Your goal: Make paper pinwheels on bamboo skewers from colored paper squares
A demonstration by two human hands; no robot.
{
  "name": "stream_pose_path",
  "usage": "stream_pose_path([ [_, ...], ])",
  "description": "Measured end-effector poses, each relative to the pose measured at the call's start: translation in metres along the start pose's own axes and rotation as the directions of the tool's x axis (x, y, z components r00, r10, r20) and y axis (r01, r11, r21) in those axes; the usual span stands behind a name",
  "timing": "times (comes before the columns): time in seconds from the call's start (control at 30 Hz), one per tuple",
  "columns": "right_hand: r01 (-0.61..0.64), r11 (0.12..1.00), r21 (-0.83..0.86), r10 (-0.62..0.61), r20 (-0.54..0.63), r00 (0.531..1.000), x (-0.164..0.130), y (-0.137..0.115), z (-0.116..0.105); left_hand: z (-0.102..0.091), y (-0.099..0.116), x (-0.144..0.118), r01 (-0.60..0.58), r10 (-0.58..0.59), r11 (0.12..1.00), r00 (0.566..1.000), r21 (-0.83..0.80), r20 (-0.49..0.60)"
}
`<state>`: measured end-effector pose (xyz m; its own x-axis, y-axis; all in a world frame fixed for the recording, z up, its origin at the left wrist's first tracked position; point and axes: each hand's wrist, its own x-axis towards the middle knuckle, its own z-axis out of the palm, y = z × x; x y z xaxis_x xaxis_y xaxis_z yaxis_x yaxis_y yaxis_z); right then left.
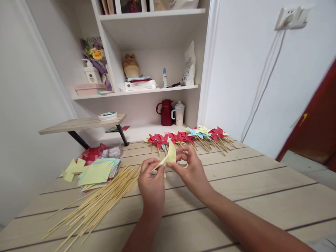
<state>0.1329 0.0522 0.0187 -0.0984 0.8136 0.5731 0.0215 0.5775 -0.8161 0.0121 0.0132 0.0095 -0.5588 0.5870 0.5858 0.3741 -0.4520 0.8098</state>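
Both my hands hold one pale yellow paper pinwheel (171, 154) above the middle of the table, its blades partly folded. My left hand (152, 176) pinches its left side between thumb and fingers. On the other side, my right hand (190, 168) grips the paper near its centre, thumb and fingertips together. The fingers hide the pinwheel's middle. Left of my hands lie a bundle of thin wooden sticks (105, 203) and a stack of coloured paper squares (98, 172). Another yellow folded paper piece (72, 168) rests at the stack's left.
Finished pinwheels on sticks (181, 137) lie in a row along the table's back. Red paper pieces (93, 154) and a clear plastic container (112, 152) sit at the back left, by a small raised shelf (78, 124). A dark red jug (166, 112) and a cup (179, 114) stand behind.
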Motion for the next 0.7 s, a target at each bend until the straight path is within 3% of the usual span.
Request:
stream_pose_path([
  [0.23, -0.078, 0.989, 0.129, 0.068, 0.082, 0.994, 0.004, 0.000, -0.001, -0.001, -0.001, -0.001, -0.067, 0.067, 0.997, 0.998, 0.028, 0.004],
  [0.43, -0.092, 0.994, 0.054, 0.081, 0.182, 0.980, 0.006, -0.001, -0.005, -0.003, -0.007, -0.002, -0.150, 0.149, 0.987, 0.989, 0.058, 0.023],
  [0.7, -0.079, 0.994, 0.077, 0.067, 0.150, 0.986, 0.003, -0.001, -0.002, -0.004, -0.012, -0.003, -0.224, 0.222, 0.972, 0.974, 0.076, 0.039],
])
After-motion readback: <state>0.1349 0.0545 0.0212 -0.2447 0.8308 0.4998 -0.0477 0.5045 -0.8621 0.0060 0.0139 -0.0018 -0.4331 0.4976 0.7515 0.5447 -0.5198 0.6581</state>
